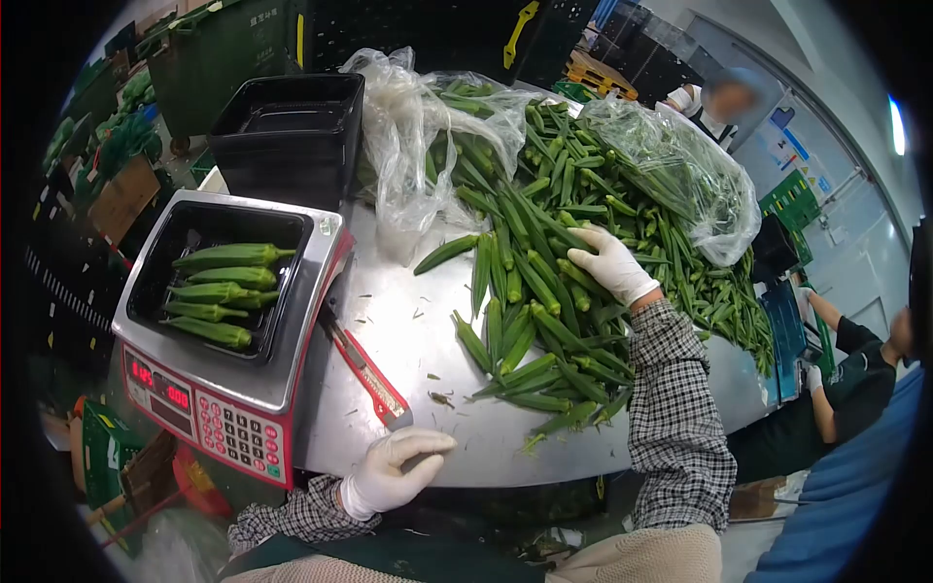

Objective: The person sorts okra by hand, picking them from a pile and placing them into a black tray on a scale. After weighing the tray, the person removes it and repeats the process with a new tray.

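My right hand (614,266), in a white glove, reaches into the big okra heap (544,282) on the steel table. Its fingertips touch pods there, thumb and fingers a little apart, and I see no pod clearly gripped. My left hand (400,472), also gloved, hovers at the table's near edge with fingers loosely bent, thumb apart and nothing in it. Just beyond it lies a red-handled tool (367,374) resembling shears. On the left, a red and silver scale (326,228) bears a black tray (292,325) with several okra pods (224,291) lying side by side.
Black trays (282,146) are stacked behind the scale. Clear plastic bags (403,146) partly cover the heap. Small okra scraps (442,398) dot the steel table (340,447). One co-worker (719,107) stands at the far side, another (865,379) at the right.
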`<act>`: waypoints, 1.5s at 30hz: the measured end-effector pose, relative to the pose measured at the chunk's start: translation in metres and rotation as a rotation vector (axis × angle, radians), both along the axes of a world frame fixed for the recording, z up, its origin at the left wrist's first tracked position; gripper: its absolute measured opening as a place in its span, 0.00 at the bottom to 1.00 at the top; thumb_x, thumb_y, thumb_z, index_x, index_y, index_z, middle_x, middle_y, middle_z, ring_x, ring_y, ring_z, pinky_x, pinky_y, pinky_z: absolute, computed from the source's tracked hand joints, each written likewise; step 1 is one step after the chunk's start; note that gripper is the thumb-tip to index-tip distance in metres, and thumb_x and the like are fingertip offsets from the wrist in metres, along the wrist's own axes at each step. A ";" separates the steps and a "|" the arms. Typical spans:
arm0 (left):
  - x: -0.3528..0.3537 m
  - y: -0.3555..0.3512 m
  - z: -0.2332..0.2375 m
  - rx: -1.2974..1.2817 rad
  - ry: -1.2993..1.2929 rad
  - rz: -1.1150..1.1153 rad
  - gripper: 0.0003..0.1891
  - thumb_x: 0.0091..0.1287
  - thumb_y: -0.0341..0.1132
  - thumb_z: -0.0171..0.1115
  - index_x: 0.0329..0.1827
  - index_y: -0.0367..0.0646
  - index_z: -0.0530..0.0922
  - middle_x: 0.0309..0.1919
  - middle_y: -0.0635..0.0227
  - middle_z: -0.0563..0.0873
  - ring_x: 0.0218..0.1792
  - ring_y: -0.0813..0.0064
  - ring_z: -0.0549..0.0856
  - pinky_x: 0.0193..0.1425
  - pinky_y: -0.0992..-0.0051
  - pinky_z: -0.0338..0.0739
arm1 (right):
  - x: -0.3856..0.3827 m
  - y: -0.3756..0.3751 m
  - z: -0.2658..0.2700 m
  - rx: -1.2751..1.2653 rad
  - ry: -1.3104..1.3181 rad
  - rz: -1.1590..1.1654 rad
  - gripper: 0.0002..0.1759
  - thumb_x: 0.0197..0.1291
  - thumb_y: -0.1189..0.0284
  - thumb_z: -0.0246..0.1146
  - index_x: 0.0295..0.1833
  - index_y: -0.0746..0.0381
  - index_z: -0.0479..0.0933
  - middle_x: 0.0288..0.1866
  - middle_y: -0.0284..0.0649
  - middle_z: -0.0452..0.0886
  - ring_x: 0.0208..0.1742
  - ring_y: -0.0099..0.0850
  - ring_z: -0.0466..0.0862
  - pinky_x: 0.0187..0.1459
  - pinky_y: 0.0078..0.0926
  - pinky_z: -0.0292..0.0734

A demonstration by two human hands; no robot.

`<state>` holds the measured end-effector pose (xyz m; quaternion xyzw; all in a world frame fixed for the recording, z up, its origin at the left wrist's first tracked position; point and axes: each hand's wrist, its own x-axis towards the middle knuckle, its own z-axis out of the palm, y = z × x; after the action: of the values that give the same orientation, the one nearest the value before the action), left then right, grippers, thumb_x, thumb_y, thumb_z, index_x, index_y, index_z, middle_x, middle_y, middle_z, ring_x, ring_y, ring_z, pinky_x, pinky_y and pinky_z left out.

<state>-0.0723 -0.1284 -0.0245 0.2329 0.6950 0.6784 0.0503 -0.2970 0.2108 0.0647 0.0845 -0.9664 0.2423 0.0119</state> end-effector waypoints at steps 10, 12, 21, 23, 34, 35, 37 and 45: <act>0.006 0.001 -0.004 0.105 -0.214 -0.021 0.10 0.62 0.24 0.57 0.46 0.35 0.80 0.41 0.62 0.83 0.43 0.75 0.81 0.49 0.78 0.74 | 0.224 0.021 0.088 -0.492 0.394 -0.305 0.10 0.63 0.77 0.54 0.47 0.67 0.75 0.40 0.35 0.80 0.38 0.21 0.77 0.40 0.17 0.70; 0.008 0.001 -0.005 0.147 -0.270 -0.020 0.10 0.64 0.25 0.56 0.47 0.35 0.79 0.42 0.63 0.83 0.44 0.77 0.81 0.49 0.79 0.74 | 0.298 0.042 0.065 -0.514 0.237 -0.457 0.08 0.60 0.78 0.54 0.43 0.67 0.77 0.35 0.33 0.78 0.31 0.19 0.73 0.32 0.16 0.67; 0.016 0.053 0.001 0.461 -0.464 -0.149 0.12 0.69 0.30 0.51 0.48 0.30 0.78 0.41 0.58 0.84 0.42 0.72 0.83 0.52 0.74 0.77 | 0.330 0.042 -0.037 -0.331 0.190 -0.564 0.24 0.50 0.77 0.65 0.55 0.70 0.72 0.51 0.51 0.77 0.52 0.44 0.78 0.54 0.31 0.72; 0.015 0.070 -0.005 0.551 -0.538 -0.217 0.13 0.70 0.31 0.51 0.48 0.30 0.78 0.41 0.58 0.84 0.42 0.71 0.83 0.52 0.73 0.77 | 0.283 0.020 -0.026 -0.012 0.325 -0.296 0.22 0.51 0.78 0.64 0.55 0.68 0.73 0.51 0.52 0.76 0.52 0.47 0.77 0.54 0.32 0.72; 0.007 0.074 -0.016 0.575 -0.559 -0.306 0.14 0.69 0.33 0.52 0.47 0.27 0.76 0.43 0.51 0.82 0.46 0.64 0.82 0.56 0.65 0.74 | 0.158 0.014 -0.017 -0.507 0.484 -0.348 0.12 0.55 0.78 0.63 0.46 0.65 0.75 0.42 0.38 0.79 0.37 0.26 0.79 0.39 0.20 0.75; 0.007 0.074 -0.016 0.577 -0.561 -0.297 0.14 0.69 0.33 0.52 0.48 0.27 0.76 0.44 0.51 0.82 0.46 0.64 0.82 0.56 0.65 0.74 | 0.166 0.014 -0.002 -0.616 0.523 -0.356 0.07 0.59 0.77 0.62 0.43 0.66 0.76 0.36 0.34 0.79 0.32 0.19 0.77 0.35 0.13 0.72; 0.009 0.074 -0.015 0.572 -0.587 -0.297 0.15 0.69 0.33 0.52 0.48 0.27 0.75 0.44 0.51 0.82 0.46 0.63 0.82 0.56 0.65 0.74 | 0.194 0.010 0.025 -0.767 0.421 -0.392 0.05 0.60 0.75 0.61 0.40 0.66 0.75 0.31 0.34 0.80 0.27 0.19 0.76 0.32 0.14 0.72; 0.008 0.087 0.004 0.575 -0.805 -0.529 0.23 0.69 0.37 0.53 0.61 0.30 0.65 0.52 0.52 0.78 0.48 0.66 0.81 0.54 0.70 0.76 | 0.264 -0.062 -0.027 -1.272 -0.119 -0.345 0.12 0.61 0.67 0.61 0.40 0.66 0.74 0.30 0.37 0.81 0.28 0.21 0.78 0.31 0.16 0.71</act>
<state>-0.0645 -0.0412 -0.0209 0.1262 0.3260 0.8401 0.4147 -0.0334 0.1485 0.0375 -0.1087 -0.6338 0.7645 0.0445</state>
